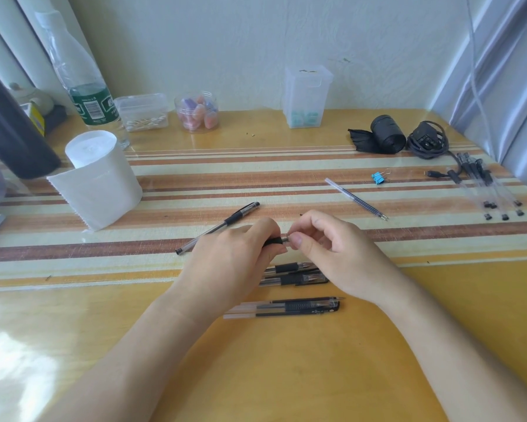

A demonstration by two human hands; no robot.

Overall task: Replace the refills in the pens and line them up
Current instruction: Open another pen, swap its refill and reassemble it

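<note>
My left hand [234, 257] grips a clear pen by its black grip [275, 240] above the table's middle. My right hand [326, 242] pinches that pen's metal tip end between thumb and forefinger. A capped pen [219, 227] lies slanted just behind my left hand. Under my hands lie two more pens [295, 274], partly hidden. Nearer to me rest a pen and loose refill side by side [286, 307]. A spare refill [356, 198] lies slanted at the right, and several clear pens [487, 187] lie together at the far right.
A white paper roll [97, 178] stands at the left, with a bottle [82, 83], small plastic boxes [142, 112] and a jar [198, 112] along the wall. A tall clear box [307, 95], a black roll [387, 134], a cable bundle [428, 141] and a blue binder clip [377, 178] sit at the back right.
</note>
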